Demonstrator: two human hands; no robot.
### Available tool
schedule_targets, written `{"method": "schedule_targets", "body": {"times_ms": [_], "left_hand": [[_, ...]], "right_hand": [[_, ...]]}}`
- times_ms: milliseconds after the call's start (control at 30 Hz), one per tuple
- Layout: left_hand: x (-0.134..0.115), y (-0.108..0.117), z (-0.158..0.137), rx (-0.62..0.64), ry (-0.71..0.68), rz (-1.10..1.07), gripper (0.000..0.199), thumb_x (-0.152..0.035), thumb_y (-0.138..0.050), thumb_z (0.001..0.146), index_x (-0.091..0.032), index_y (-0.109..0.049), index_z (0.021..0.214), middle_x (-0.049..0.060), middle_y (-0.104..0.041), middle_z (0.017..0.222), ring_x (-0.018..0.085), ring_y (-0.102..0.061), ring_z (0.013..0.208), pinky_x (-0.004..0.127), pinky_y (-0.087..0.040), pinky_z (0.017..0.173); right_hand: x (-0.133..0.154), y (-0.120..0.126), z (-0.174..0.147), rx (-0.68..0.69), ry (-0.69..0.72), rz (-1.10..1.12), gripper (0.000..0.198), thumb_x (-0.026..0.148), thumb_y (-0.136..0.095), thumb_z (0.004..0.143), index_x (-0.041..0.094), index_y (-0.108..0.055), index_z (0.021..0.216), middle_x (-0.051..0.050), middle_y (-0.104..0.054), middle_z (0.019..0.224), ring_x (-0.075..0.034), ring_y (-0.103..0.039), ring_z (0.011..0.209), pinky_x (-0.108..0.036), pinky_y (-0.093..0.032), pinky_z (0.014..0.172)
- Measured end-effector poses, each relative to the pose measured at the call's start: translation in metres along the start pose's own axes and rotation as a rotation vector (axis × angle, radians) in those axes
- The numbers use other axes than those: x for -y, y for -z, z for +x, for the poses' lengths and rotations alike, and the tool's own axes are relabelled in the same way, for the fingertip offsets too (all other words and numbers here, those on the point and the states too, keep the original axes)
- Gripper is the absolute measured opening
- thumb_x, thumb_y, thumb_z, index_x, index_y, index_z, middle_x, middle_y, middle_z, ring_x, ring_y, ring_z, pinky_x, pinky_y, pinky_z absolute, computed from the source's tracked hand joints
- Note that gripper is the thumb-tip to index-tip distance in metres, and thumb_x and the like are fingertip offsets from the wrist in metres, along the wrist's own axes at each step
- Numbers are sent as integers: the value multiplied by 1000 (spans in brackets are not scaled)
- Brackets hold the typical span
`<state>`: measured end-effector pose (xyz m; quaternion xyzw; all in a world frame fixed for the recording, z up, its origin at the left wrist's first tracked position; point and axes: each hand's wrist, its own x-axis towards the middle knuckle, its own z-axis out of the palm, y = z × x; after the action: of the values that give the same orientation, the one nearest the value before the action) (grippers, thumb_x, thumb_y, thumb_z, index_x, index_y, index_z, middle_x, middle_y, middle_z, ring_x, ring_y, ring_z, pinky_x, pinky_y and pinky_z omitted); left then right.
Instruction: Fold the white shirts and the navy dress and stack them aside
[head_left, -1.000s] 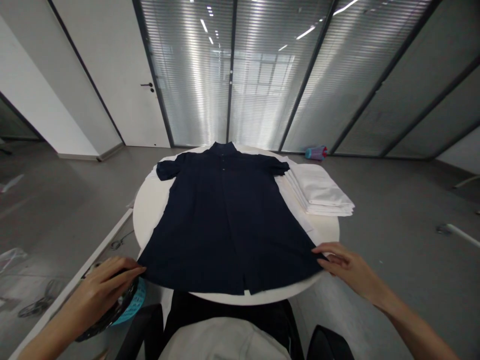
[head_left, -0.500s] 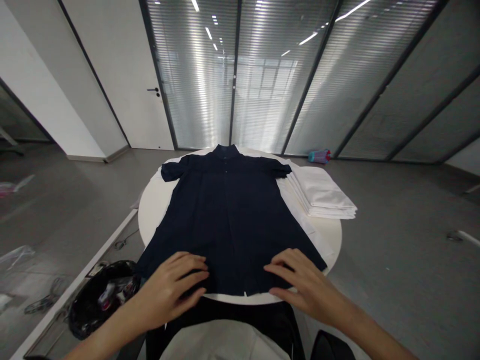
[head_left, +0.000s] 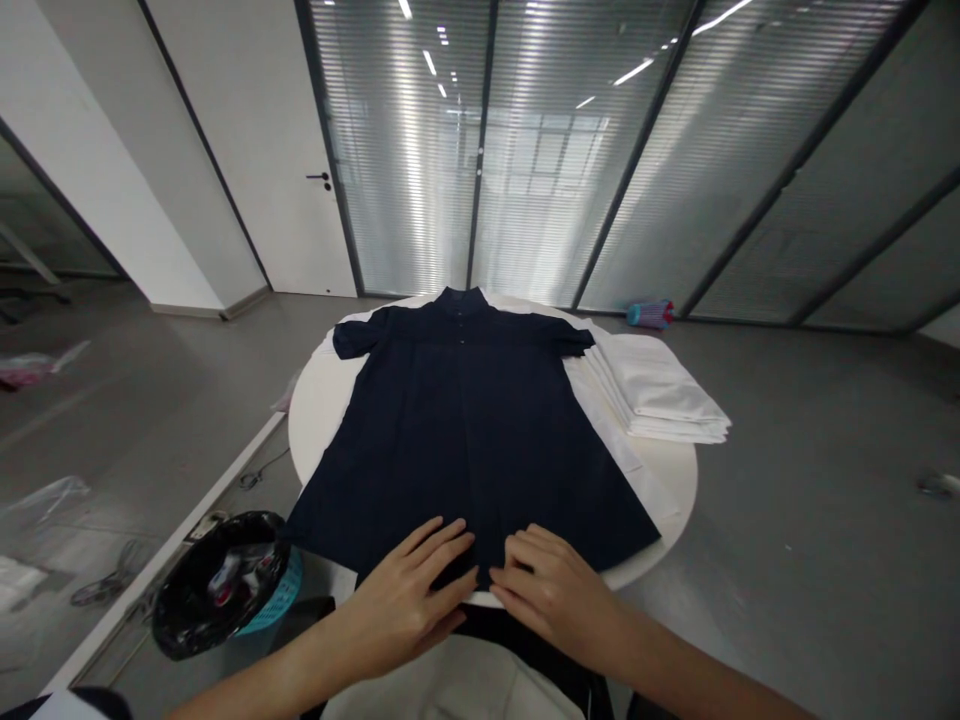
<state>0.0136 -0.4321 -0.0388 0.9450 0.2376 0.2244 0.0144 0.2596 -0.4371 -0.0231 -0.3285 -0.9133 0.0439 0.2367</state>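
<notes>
Dark blue shirt (head_left: 465,430) flat on round white table (head_left: 319,400), L hand (head_left: 409,595) & R hand (head_left: 555,590) side by side, fingers open, flat on bottom hem, holding nothing, arms reaching in from below.

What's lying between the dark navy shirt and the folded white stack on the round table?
In the head view, a flat white cloth strip lies between the dark navy shirt and the folded white stack.

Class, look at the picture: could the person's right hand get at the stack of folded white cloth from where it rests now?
Probably yes. The right hand lies on the dark shirt's near hem, and the folded white cloth sits uncovered at the table's right edge, with nothing between them but flat shirt.
</notes>
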Motion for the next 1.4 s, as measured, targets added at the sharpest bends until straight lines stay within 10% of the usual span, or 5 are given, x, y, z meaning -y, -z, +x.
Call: {"method": "schedule_targets", "body": {"times_ms": [233, 533, 733, 933, 1400], "left_hand": [[51, 34, -35, -67, 205, 83, 44, -27, -55, 97, -23, -56, 141, 11, -56, 145, 29, -44, 142, 50, -42, 115], [91, 37, -68, 76, 551, 131, 59, -52, -50, 97, -25, -49, 149, 10, -43, 156, 32, -43, 142, 53, -38, 116], [223, 88, -11, -179, 927, -118, 57, -56, -48, 93, -14, -67, 126, 13, -71, 121, 26, -70, 101, 35, -59, 83], [383, 86, 64, -254, 1095, 44, 50, -28, -49, 91, 0, -62, 130, 22, -65, 129, 31, -63, 118, 38, -51, 97], [430, 2, 143, 108, 927, 195, 57, -49, -52, 94, -13, -59, 138, 18, -40, 157, 37, -36, 145, 54, -33, 116]], "right_hand": [[-25, 32, 1, 2, -19, 58, 31, 41, -54, 100, 22, -70, 120, -11, -69, 115, -23, -63, 108, -40, -50, 92], [-73, 10, -37, 169, -293, -295, 70, 55, -48, 99, 29, -26, 159, -15, -29, 162, -37, -29, 148, -64, -36, 111], [-70, 8, -41, 139, -284, -302, 74, 54, -51, 97, 32, -20, 161, -11, -26, 164, -36, -29, 148, -63, -38, 111], [-70, 8, -41, 106, -262, -378, 79, 54, -56, 94, 30, -21, 161, -11, -31, 161, -39, -42, 141, -62, -47, 104], [-74, 8, -40, 78, -238, -477, 83, 56, -59, 88, 30, -26, 160, -9, -35, 159, -38, -53, 132, -52, -53, 99]]}}
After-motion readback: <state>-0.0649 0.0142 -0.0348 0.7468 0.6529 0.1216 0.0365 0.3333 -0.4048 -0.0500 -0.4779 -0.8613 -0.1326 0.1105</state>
